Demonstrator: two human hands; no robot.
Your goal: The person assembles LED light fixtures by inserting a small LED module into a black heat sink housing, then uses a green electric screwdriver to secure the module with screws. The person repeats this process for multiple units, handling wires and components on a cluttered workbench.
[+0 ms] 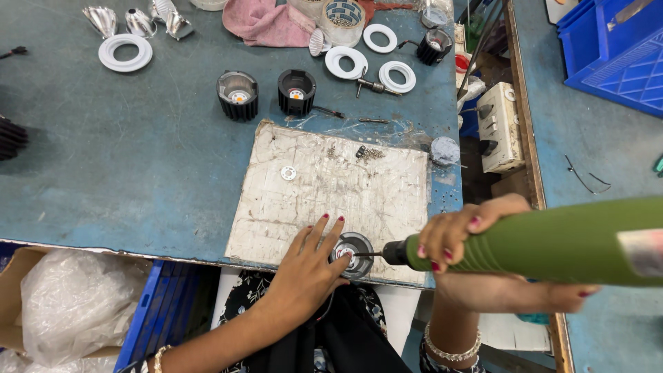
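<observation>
The round black finned lamp housing with a shiny reflector cup inside [352,254] sits low in the frame, just right of centre, at the near edge of the scuffed white work board [331,190] on the blue-grey bench [124,152]. My left hand [311,266] lies flat against the housing's left side, fingers spread and pressing on the board and rim, steadying it rather than gripping around it. My right hand [459,242] is clenched around the ribbed green barrel of the long electric screwdriver [545,242], which reaches in from the right edge; its thin bit points into the mouth of the housing, tip at or very near the centre, though I cannot tell if it is seated on a screw.

As I judge it, this unit is mid-fastening. Up the frame, two similar black housings [266,93] stand with their insides fitted but without rings. Several white plastic trim rings [126,52] lie loose at upper left and upper centre, and silvery fluted reflectors [138,21] wait at the top left, so plenty looks unassembled. A small white washer [288,173] and a scatter of tiny screws [369,153] rest on the board.
</observation>
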